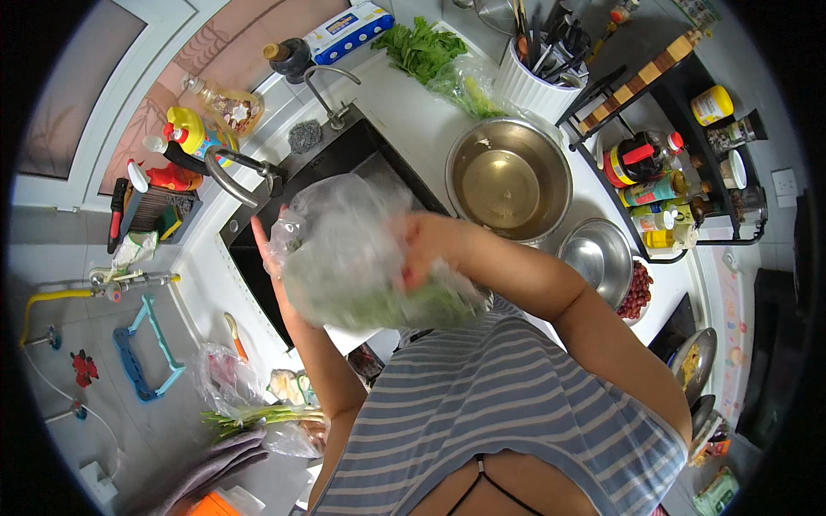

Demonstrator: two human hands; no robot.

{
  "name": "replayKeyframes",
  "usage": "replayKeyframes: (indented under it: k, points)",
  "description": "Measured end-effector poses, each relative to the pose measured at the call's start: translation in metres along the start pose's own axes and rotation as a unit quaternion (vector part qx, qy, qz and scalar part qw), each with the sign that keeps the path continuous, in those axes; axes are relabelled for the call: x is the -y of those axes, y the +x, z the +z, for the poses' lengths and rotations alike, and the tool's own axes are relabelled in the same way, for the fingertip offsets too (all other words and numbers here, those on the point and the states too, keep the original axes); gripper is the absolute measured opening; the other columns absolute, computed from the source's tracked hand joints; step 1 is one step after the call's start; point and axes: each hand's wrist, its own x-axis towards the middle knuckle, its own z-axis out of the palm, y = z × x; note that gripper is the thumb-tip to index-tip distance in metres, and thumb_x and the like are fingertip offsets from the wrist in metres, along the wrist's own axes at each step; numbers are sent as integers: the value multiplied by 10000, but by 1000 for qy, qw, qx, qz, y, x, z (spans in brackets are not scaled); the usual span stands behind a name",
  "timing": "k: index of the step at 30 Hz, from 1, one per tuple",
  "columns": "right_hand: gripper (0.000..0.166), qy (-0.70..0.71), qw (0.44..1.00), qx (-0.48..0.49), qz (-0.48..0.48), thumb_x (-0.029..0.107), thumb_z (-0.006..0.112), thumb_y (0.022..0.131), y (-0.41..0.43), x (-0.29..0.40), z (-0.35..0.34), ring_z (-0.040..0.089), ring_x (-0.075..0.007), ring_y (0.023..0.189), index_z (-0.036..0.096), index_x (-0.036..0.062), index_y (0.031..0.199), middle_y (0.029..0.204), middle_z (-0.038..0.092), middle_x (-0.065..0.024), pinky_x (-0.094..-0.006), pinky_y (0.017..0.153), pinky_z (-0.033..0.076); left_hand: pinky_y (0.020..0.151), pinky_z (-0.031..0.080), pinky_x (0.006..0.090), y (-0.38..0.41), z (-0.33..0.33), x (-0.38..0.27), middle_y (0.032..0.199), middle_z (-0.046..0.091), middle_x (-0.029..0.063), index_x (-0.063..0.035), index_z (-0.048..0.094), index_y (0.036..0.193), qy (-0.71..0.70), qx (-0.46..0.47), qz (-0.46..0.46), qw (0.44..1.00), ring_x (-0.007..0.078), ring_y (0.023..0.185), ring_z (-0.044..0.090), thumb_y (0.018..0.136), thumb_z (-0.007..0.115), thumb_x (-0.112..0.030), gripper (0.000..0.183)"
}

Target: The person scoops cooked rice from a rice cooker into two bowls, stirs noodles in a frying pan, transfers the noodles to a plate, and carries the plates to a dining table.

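In the head view, a clear plastic bag (pixel 361 258) with leafy greens inside is up in front of me, over the black sink (pixel 374 161), blurred by motion. My left hand (pixel 268 248) holds the bag from its left side; two fingers show at its edge, and the plastic hides the palm. On the other side my right hand (pixel 426 251) grips the plastic, also blurred. Much of the sink basin is covered by the bag. A steel faucet (pixel 235 180) rises at the sink's back left edge.
Right of the sink stand a large steel basin (pixel 510 180) and a smaller steel bowl (pixel 597 258). Red grapes (pixel 637 290) lie beside it. Leafy greens (pixel 423 48) rest at the back, near a white utensil holder (pixel 539 84). Bagged scallions (pixel 258 419) lie at lower left.
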Motion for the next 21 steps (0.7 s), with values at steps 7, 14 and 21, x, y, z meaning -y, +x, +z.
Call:
replayKeyframes:
  k: [7,14,21]
  points:
    - [323,88,982,-93,-135,311,567,904,17,58,-12,642,-184,770,614,22,1042,907,655,-96,-319,733,517,844,467,348,-29,-8,157,1104,619,145,-55,577,1159,413,35,171,894,220,1011,582,838,570,-164,338]
    - [198,-84,917,-282,-272,229,583,920,32,144,-26,641,-167,827,622,59,1013,905,657,-58,-279,739,518,476,335,215,-62,-38,124,774,597,5,-78,673,1083,2,-17,-239,971,64,588,466,855,510,-91,280]
    - [183,-317,782,-490,-217,166,679,857,50,165,-157,565,-116,732,614,63,993,858,626,-16,-278,638,465,749,447,230,-89,-83,86,1001,584,24,-65,499,1314,-230,-112,-248,934,117,853,544,826,566,-4,496]
